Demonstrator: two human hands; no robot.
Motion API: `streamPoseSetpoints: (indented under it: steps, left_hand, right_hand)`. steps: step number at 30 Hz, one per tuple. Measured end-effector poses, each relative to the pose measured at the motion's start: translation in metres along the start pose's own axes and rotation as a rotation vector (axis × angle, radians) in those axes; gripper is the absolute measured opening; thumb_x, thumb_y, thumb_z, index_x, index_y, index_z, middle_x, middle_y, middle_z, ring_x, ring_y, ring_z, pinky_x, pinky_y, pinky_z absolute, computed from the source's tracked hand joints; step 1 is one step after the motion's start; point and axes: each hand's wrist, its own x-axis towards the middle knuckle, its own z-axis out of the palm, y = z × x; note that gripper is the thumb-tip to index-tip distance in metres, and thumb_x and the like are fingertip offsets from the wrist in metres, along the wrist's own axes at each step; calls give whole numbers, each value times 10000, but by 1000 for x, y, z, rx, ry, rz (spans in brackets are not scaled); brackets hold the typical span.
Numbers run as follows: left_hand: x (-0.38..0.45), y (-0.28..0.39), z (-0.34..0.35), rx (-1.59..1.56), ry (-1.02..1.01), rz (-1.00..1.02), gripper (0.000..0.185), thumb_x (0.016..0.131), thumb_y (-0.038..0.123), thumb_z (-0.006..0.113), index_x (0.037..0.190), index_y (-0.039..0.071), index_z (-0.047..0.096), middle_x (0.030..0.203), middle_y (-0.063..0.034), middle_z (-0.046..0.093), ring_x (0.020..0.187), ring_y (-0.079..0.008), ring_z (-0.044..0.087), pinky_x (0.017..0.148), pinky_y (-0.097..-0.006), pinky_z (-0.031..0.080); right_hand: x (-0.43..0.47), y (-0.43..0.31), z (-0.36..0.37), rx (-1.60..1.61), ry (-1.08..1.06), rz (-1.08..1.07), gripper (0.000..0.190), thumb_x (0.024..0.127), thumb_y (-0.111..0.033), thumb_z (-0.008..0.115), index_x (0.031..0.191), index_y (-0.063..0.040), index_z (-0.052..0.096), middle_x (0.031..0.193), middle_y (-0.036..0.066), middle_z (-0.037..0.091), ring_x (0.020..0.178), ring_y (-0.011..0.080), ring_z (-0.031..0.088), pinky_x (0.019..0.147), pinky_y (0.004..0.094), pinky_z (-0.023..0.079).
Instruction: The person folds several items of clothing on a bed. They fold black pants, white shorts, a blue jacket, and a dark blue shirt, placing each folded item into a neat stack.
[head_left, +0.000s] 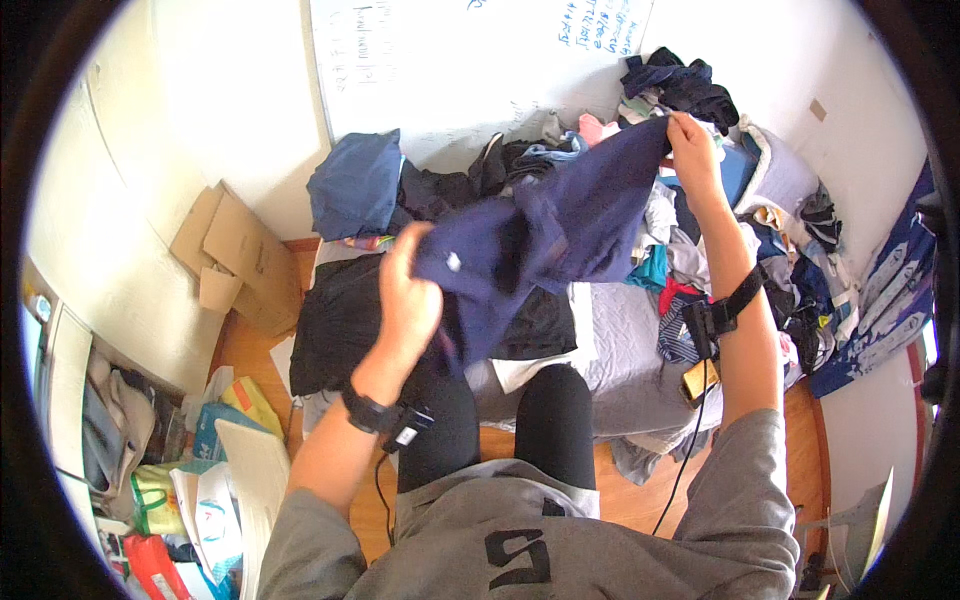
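A dark navy garment (570, 202) is stretched in the air between my two hands, slightly blurred. My left hand (411, 292) grips its lower left end, near a small white mark on the cloth. Higher up at the right, my right hand (691, 146) pinches a corner of it. Beneath the garment, black clothing (337, 322) lies flat on the bed, with a white cloth (517, 373) partly under it. The kind of garment in my hands cannot be told.
Mixed clothes (682, 255) are heaped on the bed's right side. A folded blue cloth (354, 184) lies at its back left. A whiteboard (465, 75) with writing stands behind. Left of the bed are a cardboard box (251, 255) and bags (157, 499). A yellow phone-like object (699, 380) lies near the edge.
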Motion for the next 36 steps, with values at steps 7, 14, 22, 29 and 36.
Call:
streamPoseSetpoints:
  steps: [7,14,22,29,36]
  left_hand:
    - [58,79,-24,-475,-190,-341,244,845,-48,513,1025,-53,677,956,-85,697,872,-161,649,816,-274,505]
    - [58,82,-11,152,-297,-40,270,781,5,569,1024,-44,677,969,-216,719,928,-316,701,821,-384,522]
    - [50,85,-68,423,-416,-37,308,827,-15,715,1122,9,628,950,-60,669,907,-127,631,814,-273,506]
    - [11,47,-59,478,41,121,501,821,83,797,1245,43,532,1000,-108,639,830,-215,631,747,-326,531]
    - [-103,71,13,1,-150,130,586,866,232,781,1317,14,478,1128,-159,621,1020,-313,639,893,-406,515]
  right_hand:
    - [-56,-35,51,-48,-290,-188,300,930,-213,667,1139,3,673,975,143,715,890,226,680,809,328,525]
    - [-154,-136,121,32,-449,-314,675,749,-274,804,1275,5,486,1098,285,655,988,445,661,839,442,538]
    - [-133,-123,100,79,-894,-326,325,963,-280,649,1017,40,661,819,173,663,783,242,649,730,355,499]
    - [-140,-119,88,394,-878,118,409,1038,-344,571,993,43,695,844,-49,618,799,51,503,706,243,445]
    - [-179,-113,60,385,-854,268,362,1068,-295,516,964,7,687,833,-72,584,790,26,474,691,234,424]
